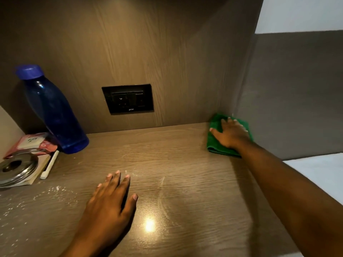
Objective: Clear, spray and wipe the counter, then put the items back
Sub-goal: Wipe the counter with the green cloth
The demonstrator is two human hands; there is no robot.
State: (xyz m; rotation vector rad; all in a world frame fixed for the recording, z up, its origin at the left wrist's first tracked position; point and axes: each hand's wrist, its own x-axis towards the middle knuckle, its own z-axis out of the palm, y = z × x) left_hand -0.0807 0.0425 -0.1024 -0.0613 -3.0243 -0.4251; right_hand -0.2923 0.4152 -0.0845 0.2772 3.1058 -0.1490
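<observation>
From the head camera I see my right hand [232, 133] reaching far out to the back right corner of the counter [185, 164]; it lies flat, fingers spread, palm pressing down on the green cloth [215, 143], not pinching it; the cloth sits under and just around the hand, its far edge touching or nearly touching the back wall, its right edge close by the side panel. My left hand [111, 201] rests nearer to me and well to the left of the right one, open, fingers loosely spread on the bare wood, holding nothing; I judge it is only bracing me.

I judge the step in hand to be the wipe; wet streaks curve between my two hands, and a patch of spray droplets [52, 193] glints just left of my left hand, not yet wiped. The next move, as I read it, calls for drawing the cloth back from the corner and leftward, keeping the palm flat and pressed, until it reaches those droplets.

The cloth is folded into a rough rectangle; its long axis runs from me toward the back wall, leaning slightly left as it comes near.

Far to the left of my left hand stand the blue bottle [53, 112], a steel lid [16, 169] on a notepad, a pen [49, 165] and a red packet [35, 143]; the clearing looks incomplete there.
</observation>
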